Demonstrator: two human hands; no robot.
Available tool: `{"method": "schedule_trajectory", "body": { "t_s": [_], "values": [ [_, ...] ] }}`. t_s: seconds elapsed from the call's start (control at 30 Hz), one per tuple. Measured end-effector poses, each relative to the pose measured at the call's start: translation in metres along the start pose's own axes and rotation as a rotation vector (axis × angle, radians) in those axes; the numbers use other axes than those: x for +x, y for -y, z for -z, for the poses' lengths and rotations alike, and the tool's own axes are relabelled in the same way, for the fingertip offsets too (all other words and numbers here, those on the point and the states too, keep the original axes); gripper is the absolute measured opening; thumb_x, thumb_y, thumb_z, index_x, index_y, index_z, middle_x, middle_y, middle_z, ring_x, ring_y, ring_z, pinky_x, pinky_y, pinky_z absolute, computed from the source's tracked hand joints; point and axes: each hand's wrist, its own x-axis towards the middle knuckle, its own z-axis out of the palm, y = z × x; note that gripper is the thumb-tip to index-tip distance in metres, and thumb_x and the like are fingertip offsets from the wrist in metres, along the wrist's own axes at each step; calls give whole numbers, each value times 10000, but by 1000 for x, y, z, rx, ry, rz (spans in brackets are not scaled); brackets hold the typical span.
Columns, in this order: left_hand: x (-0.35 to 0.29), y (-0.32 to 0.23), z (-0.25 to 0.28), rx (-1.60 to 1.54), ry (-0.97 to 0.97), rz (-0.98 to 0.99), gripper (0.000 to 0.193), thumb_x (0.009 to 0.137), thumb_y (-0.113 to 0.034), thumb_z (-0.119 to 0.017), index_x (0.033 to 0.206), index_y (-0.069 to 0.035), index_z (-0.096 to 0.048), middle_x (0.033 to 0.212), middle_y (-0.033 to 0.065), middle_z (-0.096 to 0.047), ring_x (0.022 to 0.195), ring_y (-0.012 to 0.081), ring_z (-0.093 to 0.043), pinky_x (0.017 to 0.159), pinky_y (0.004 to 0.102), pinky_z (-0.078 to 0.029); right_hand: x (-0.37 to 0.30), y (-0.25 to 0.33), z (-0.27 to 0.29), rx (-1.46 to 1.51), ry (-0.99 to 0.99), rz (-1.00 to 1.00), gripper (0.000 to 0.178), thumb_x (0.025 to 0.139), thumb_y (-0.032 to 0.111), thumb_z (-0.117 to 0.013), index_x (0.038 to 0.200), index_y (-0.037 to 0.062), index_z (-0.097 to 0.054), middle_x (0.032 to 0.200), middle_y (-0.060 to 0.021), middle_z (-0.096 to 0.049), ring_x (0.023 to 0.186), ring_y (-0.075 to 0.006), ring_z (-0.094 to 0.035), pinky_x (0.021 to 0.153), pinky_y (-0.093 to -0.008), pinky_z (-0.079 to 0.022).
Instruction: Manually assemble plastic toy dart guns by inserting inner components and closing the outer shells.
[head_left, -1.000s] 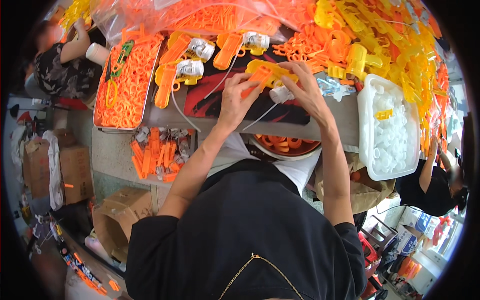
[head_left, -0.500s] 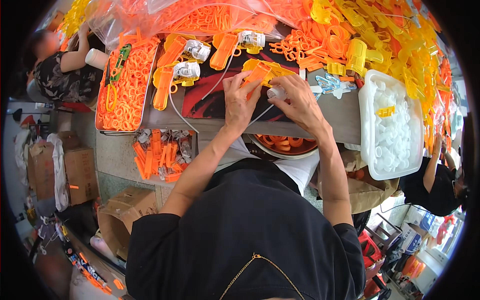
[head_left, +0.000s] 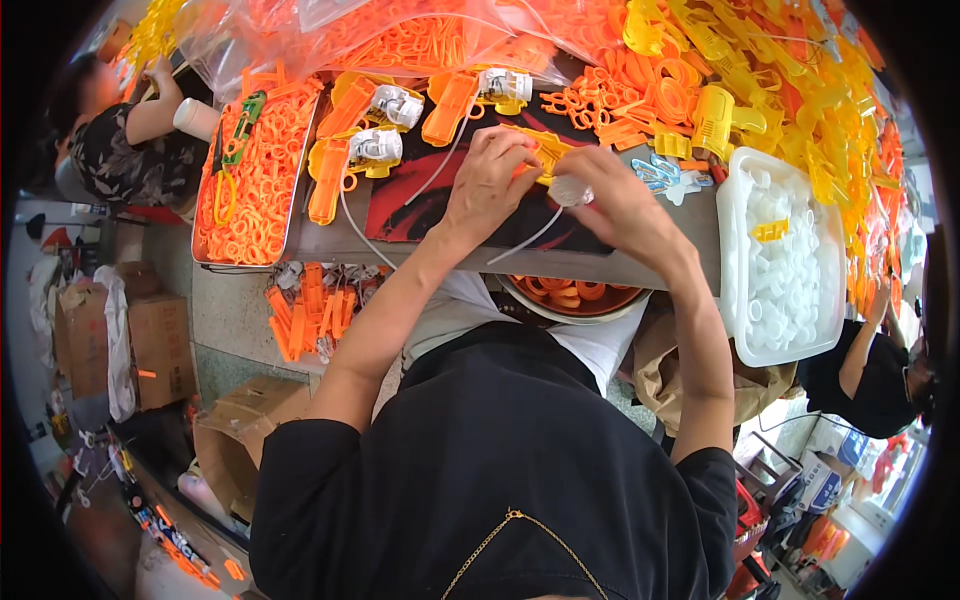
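Working over a black-and-red mat [head_left: 395,222], we pinch a yellow half-shell [head_left: 550,150] above it between the thumb and fingers of our left hand [head_left: 490,182]. Our right hand [head_left: 628,208], blurred, curls at a white cylindrical part [head_left: 569,191], also above the mat; we cannot tell whether those fingers press together on it. A white cord [head_left: 524,241] trails toward the mat's near edge. We have a metal tray [head_left: 240,264] of orange parts left of the mat, a white plastic bin [head_left: 727,250] right of it.
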Motion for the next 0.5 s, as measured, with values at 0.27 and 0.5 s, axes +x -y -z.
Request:
{"method": "schedule_trajectory", "body": {
  "t_s": [0.27,0.5],
  "values": [
    [-6,-8,5,73,12,79,193,803,-133,-802,981,-108,-731,1116,58,-592,1146,295,-519,986,403,-452,3,-14,2,266,-158,-583,349,940,220,-710,1195,28,-568,929,-84,-663,837,-161,-639,789,-328,-542],
    [-9,-9,2,93,1,90,182,802,-150,-808,982,-136,-788,1148,55,-597,1181,303,-508,1020,413,-435,-14,-18,-26,444,-191,-929,639,1022,571,-497,854,-27,-648,620,-81,-606,565,-185,-575,591,-347,-474]
  ]
}}
